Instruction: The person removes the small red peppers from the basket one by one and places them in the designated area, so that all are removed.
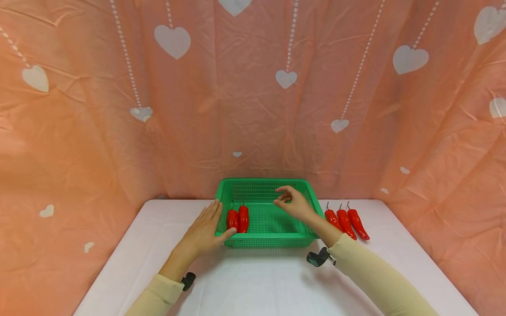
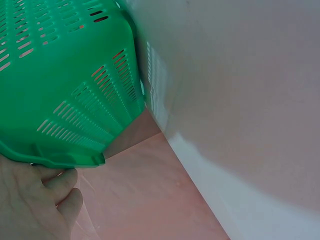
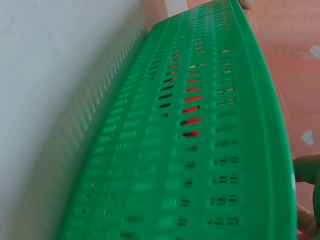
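Note:
A green plastic basket [image 1: 269, 236] with slotted walls stands on the white table. Inside it, along the left, two red chili peppers [image 1: 243, 219] lie side by side. My left hand [image 1: 203, 230] rests on the basket's left rim with fingers extended; the left wrist view shows its fingers [image 2: 62, 185] against that rim. Over the right half of the basket is my right hand [image 1: 294, 205], its fingers loosely bent, thumb apart, nothing held. Only a bit of the right hand [image 3: 307, 170] appears at the edge of the right wrist view.
Three more red chili peppers [image 1: 345, 221] lie in a row on the white table [image 1: 253, 281], just right of the basket. An orange curtain [image 1: 253, 109] printed with white hearts hangs behind the table and on both sides.

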{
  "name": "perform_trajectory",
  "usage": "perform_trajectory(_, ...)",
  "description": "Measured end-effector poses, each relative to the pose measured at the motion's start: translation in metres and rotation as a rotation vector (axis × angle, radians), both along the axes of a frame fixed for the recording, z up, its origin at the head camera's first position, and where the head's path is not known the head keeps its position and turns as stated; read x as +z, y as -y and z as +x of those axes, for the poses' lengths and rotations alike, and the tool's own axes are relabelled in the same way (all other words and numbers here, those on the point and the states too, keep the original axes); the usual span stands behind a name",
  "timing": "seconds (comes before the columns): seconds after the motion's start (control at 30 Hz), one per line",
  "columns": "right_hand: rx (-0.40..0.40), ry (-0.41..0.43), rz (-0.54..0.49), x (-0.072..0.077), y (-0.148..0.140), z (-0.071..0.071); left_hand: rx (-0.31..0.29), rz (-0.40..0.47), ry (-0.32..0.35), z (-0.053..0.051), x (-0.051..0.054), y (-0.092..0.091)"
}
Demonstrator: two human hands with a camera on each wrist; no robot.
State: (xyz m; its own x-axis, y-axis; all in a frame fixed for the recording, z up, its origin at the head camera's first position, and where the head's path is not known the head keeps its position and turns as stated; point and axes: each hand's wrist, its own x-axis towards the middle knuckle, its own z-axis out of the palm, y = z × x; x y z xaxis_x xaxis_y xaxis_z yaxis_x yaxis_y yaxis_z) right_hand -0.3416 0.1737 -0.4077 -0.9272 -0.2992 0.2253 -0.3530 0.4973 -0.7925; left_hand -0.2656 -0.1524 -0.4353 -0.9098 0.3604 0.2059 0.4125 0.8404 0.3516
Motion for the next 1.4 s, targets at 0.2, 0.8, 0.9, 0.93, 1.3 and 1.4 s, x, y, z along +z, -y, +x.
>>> perform_trajectory(0.2, 0.016, 0.022, -0.003, -0.002, 0.013, 0.000, -0.002, 0.002, -0.007, 0.000, 0.000, 0.000)
perform_trajectory(0.8, 0.040, 0.062, 0.004, -0.007, 0.046, -0.004, 0.005, -0.007, 0.007, -0.004, -0.002, 0.000)
perform_trajectory(0.9, 0.038, 0.069, 0.010, -0.009, 0.051, -0.006, 0.006, -0.003, 0.004, -0.004, -0.002, 0.000)
perform_trajectory(0.93, 0.035, 0.071, 0.012, -0.010, 0.053, -0.006, 0.006, -0.002, 0.005, -0.004, -0.003, 0.000)
perform_trajectory(1.3, 0.014, 0.092, 0.031, -0.013, 0.072, -0.009, 0.004, -0.006, 0.000, -0.004, -0.004, 0.001)
perform_trajectory(1.4, 0.003, 0.088, 0.043, -0.013, 0.077, -0.010, 0.002, -0.011, -0.005, -0.005, -0.004, 0.001)
